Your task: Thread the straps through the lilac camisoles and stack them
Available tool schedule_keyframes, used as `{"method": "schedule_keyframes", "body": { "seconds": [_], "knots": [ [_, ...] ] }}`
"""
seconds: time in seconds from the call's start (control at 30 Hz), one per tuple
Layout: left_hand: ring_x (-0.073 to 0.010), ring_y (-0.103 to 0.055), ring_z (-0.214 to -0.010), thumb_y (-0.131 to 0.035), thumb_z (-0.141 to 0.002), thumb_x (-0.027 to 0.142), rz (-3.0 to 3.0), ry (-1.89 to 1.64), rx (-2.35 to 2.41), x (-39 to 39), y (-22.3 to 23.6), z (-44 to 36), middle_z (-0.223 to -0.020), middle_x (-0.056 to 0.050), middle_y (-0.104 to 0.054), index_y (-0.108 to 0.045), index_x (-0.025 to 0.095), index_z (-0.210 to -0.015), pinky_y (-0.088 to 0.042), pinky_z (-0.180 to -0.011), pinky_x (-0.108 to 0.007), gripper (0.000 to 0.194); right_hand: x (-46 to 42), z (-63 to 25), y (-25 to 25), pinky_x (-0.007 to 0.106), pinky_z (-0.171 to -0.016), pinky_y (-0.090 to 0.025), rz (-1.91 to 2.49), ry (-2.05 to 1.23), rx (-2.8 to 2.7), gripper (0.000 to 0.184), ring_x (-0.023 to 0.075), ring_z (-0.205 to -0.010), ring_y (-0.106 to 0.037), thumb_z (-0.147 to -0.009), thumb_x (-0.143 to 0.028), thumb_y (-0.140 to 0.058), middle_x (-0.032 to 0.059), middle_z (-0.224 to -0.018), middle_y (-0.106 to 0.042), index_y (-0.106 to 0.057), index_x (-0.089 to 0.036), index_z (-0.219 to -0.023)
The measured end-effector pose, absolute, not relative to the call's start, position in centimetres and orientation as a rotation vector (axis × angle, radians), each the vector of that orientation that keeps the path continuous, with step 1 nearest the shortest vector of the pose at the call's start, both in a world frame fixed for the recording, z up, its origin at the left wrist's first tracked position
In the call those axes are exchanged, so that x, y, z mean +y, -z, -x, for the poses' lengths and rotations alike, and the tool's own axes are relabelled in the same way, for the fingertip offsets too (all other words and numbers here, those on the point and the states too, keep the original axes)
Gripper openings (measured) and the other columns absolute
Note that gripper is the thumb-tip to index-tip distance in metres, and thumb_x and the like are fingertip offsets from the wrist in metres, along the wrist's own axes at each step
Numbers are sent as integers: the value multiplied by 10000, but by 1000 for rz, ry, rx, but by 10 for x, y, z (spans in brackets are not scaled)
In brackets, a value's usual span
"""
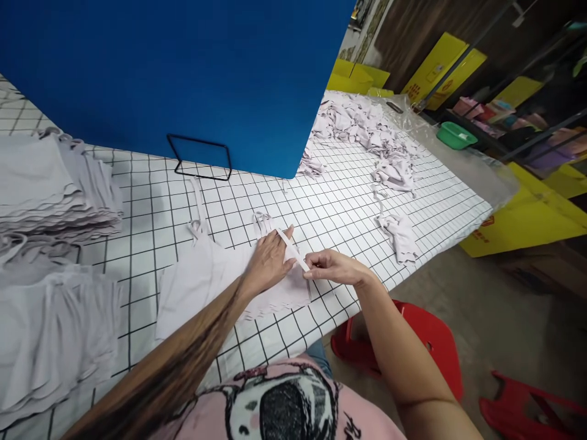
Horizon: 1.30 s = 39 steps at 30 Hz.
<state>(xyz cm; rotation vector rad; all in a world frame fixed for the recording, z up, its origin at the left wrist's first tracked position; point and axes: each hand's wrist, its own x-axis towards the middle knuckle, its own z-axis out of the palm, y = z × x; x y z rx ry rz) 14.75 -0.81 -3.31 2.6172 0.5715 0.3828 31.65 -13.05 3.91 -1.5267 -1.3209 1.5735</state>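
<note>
Garment of thin, pale pinkish-white fabric [197,281] lies spread on the white surface with black grid lines [339,208], in front of the person. The left hand [271,260] rests palm down on its right part, open, fingers extended. The right hand [328,267] is closed in a pinch, thumb against fingers, holding the lower end of a narrow white strap [292,249], which slants up to the left hand's fingers. Two stacks of similar pale fabric pieces [32,177] sit at the left edge. Beyond the garment, a black wire frame [197,141] lies against a large blue panel [183,67]. A loose heap of crumpled pale fabric [358,125] covers the far end; red plastic stools [433,342] stand below, at right.
</note>
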Motion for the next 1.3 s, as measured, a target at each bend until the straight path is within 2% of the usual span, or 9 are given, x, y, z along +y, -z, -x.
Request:
{"method": "schedule_keyframes", "body": {
  "seconds": [0.13,0.33,0.5,0.67,0.87,1.03,1.13,1.23,1.3],
  "knots": [
    [-327,-342,-1370,-506,-932,366,-2584,-378,592,-8,32,-148,-1473,-150,-445,-157,167,-1542,-310,-1086,-485,730,-142,-325,-37,269,-722,-406,1437,-1573,-1389,255,106,-725,-468,-843,-397,-694,-14,-784,-483,-676,-159,-754],
    [-330,-357,-1370,-527,-911,413,-2508,-350,623,-8,25,-148,-1474,-155,-430,-132,189,-1552,-308,-1096,-480,786,-142,-334,-31,332,-880,-459,1210,-1504,-1363,209,135,-895,-543,-902,-340,-644,33,-954,-542,-753,-210,-1023],
    [-340,-354,-1381,-563,-887,363,-2492,-317,589,-3,20,-149,-1482,-162,-426,-256,164,-1517,-311,-1113,-495,729,-144,-333,-26,304,-775,-471,1215,-1495,-1275,212,123,-804,-550,-890,-354,-657,25,-866,-613,-741,-188,-993],
    [-277,-540,-1211,-516,-912,303,-2344,-335,571,4,-4,-143,-1262,-122,-619,-625,148,-1204,-435,-1038,-425,348,-114,-323,-17,234,-608,-398,1277,-1222,-989,159,91,-701,-531,-836,-341,-714,11,-854,-653,-706,-200,-908],
    [-205,-664,-970,-677,-802,358,-1767,-463,722,4,-29,-138,-1059,-79,-727,-714,166,-994,-512,-889,-337,275,-67,-300,-6,294,-802,-466,1234,-998,-854,189,131,-871,-614,-778,-354,-751,25,-982,-691,-645,-197,-785],
    [-166,-649,-747,-661,-797,382,-1659,-514,819,12,-23,-140,-819,-55,-734,-724,140,-806,-494,-700,-280,250,-63,-296,3,352,-881,-477,1264,-971,-940,186,155,-900,-622,-823,-382,-708,30,-993,-689,-646,-207,-812],
    [-168,-649,-754,-646,-790,324,-1789,-500,852,19,-24,-139,-793,-38,-729,-715,155,-768,-486,-711,-283,184,-69,-303,-5,384,-862,-477,1520,-662,-1113,193,198,-946,-602,-864,-408,-656,51,-989,-677,-662,-215,-880],
    [-173,-647,-758,-601,-796,262,-1984,-439,863,24,-32,-139,-780,-24,-722,-711,173,-751,-477,-731,-296,148,-70,-304,-20,434,-943,-435,1636,-213,-1381,231,239,-1101,-539,-899,-381,-618,74,-1139,-640,-649,-237,-1078],
    [-172,-633,-732,-575,-793,228,-2099,-380,853,27,-39,-139,-769,-22,-714,-710,177,-752,-466,-695,-293,150,-68,-301,-26,454,-986,-396,1591,-216,-1634,248,242,-1165,-505,-933,-343,-576,63,-1210,-628,-618,-263,-1164]
  ]
}}
